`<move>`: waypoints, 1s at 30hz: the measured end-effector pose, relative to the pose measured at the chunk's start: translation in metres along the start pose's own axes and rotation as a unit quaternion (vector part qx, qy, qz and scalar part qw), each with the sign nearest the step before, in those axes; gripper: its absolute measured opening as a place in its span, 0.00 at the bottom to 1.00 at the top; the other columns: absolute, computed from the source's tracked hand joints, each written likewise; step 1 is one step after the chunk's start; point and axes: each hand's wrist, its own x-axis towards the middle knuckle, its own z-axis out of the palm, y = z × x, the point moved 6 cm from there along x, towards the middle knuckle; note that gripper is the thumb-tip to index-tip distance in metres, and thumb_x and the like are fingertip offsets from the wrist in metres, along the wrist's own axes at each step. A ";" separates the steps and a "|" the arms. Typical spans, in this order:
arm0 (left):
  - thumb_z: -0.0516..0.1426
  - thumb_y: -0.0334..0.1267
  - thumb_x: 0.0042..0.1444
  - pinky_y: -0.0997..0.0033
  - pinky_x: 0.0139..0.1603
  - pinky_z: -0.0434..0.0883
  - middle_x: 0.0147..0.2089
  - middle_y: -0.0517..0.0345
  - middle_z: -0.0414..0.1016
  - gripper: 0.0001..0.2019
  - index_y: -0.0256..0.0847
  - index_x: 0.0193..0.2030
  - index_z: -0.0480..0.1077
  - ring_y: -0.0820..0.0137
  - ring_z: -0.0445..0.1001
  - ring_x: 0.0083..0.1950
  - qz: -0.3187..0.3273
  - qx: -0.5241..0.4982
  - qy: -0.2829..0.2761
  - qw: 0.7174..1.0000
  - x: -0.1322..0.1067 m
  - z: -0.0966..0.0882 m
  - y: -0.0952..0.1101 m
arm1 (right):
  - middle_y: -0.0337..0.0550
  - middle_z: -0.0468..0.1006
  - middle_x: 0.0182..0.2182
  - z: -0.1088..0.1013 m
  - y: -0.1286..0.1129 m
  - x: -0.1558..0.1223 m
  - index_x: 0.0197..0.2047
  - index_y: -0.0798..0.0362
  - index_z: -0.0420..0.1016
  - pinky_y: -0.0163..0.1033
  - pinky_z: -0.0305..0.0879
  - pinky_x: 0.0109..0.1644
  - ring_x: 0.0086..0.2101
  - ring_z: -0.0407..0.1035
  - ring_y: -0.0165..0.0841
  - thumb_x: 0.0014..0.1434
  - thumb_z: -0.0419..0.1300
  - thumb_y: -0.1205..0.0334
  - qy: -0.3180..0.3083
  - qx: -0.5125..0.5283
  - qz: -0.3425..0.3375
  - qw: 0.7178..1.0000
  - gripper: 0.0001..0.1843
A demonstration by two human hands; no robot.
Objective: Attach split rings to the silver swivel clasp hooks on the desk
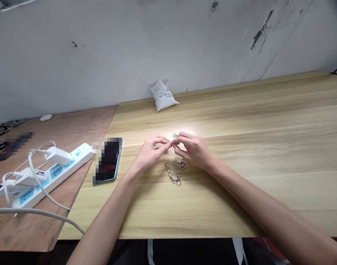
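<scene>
My left hand (154, 149) and my right hand (192, 147) meet over the table, thumbs and fingertips pinched together. Between the fingertips is a small shiny metal piece (171, 142), mostly covered, so its kind is unclear. Below the hands lie several silver swivel clasps with rings: a small bunch (180, 164) under my right hand and a loose line of clasps (172, 177) nearer me. Another metal clasp (176, 135) lies just beyond the fingers, partly hidden. A ring (165, 152) shows beneath my left fingers.
A phone (109, 160) lies left of my left hand. Farther left, a white power strip (58, 175) with chargers and cables rests on a reddish board (85, 121). A white plastic parcel (164, 95) stands at the back of the wooden table (268, 147), by the wall.
</scene>
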 end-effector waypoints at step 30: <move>0.63 0.42 0.53 0.65 0.39 0.75 0.43 0.49 0.78 0.08 0.39 0.32 0.78 0.67 0.76 0.39 -0.008 0.012 -0.002 1.000 0.001 -0.003 -0.004 | 0.38 0.78 0.31 0.007 -0.012 -0.002 0.37 0.48 0.78 0.34 0.47 0.26 0.25 0.62 0.25 0.66 0.52 0.65 -0.028 -0.175 -0.109 0.978 0.13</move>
